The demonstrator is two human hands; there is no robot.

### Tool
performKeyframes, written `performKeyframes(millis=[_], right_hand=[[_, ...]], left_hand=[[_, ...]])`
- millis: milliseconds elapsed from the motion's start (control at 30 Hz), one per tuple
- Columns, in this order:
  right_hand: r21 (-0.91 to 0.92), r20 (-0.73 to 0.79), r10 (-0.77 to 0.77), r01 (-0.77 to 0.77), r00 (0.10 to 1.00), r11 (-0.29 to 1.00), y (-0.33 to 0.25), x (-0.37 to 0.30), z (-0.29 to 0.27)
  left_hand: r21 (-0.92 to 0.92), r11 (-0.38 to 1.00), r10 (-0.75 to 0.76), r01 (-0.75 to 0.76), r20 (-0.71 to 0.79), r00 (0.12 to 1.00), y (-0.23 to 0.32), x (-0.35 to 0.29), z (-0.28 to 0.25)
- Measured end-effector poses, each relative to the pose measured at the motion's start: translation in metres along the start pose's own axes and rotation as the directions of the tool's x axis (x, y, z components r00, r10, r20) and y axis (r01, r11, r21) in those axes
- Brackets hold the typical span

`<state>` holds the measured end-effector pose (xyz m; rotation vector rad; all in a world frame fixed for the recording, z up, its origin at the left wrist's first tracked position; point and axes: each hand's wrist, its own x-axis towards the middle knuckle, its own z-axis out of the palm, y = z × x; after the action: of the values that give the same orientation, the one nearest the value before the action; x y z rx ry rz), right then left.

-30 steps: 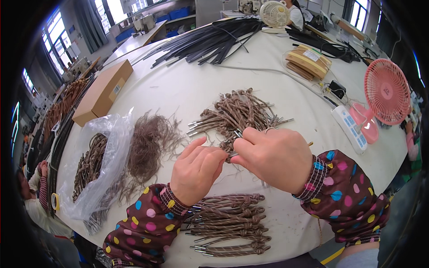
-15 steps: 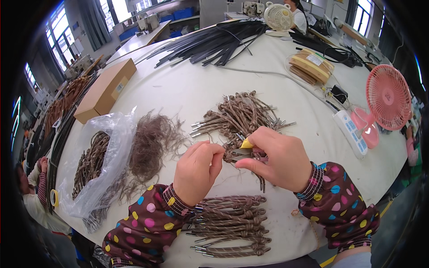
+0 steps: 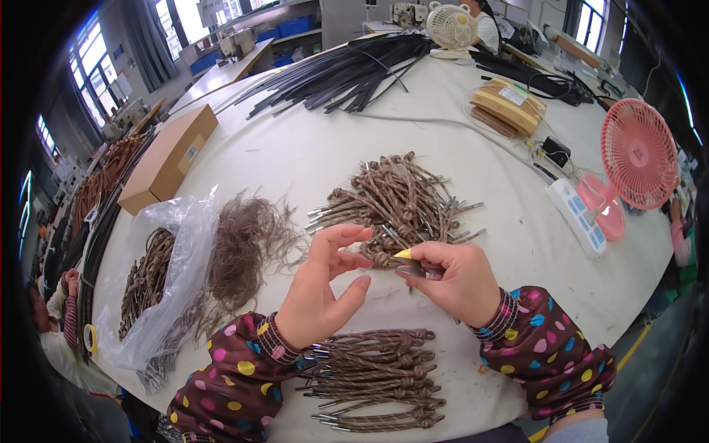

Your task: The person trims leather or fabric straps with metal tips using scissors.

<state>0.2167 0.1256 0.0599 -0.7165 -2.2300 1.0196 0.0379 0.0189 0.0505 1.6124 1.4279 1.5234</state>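
Observation:
My right hand (image 3: 467, 282) is closed around small thread snips (image 3: 405, 255) with a yellow part and dark metal, over the near edge of a heap of knotted brown cords (image 3: 402, 196) with silvery tips. Beside it to the left, my left hand (image 3: 319, 289) has its fingers spread and curved, with nothing visible in it. Its fingertips are close to a cord's knot (image 3: 380, 260); I cannot tell whether they touch it. Nearer to me lies a row of similar knotted cords (image 3: 384, 376), side by side with their tips to the left.
Left of the heap are loose brown thread scraps (image 3: 244, 255) and a clear plastic bag (image 3: 193, 255) of cords. A cardboard box (image 3: 168, 159) lies behind them. Black strips (image 3: 332, 74) lie at the back. At right are a power strip (image 3: 576, 218) and a pink fan (image 3: 639, 153).
My left hand's pinched fingers have opened and spread. My right hand has drawn slightly nearer to me, its thumb and fingers closing tighter around the snips.

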Motion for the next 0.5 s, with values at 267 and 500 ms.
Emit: performKeyframes(millis=[267, 500], right_hand=[[0.188, 0.121, 0.122, -0.144, 0.985, 0.972, -0.002, 0.001, 0.003], [0.528, 0.358, 0.198, -0.373, 0.913, 0.763, 0.008, -0.001, 0.012]], left_hand=[[0.491, 0.863, 0.155, -0.119, -0.032, 0.987, 0.003, -0.001, -0.012], [0.676, 0.645, 0.443, -0.357, 0.051, 0.895, 0.001, 0.003, -0.015]])
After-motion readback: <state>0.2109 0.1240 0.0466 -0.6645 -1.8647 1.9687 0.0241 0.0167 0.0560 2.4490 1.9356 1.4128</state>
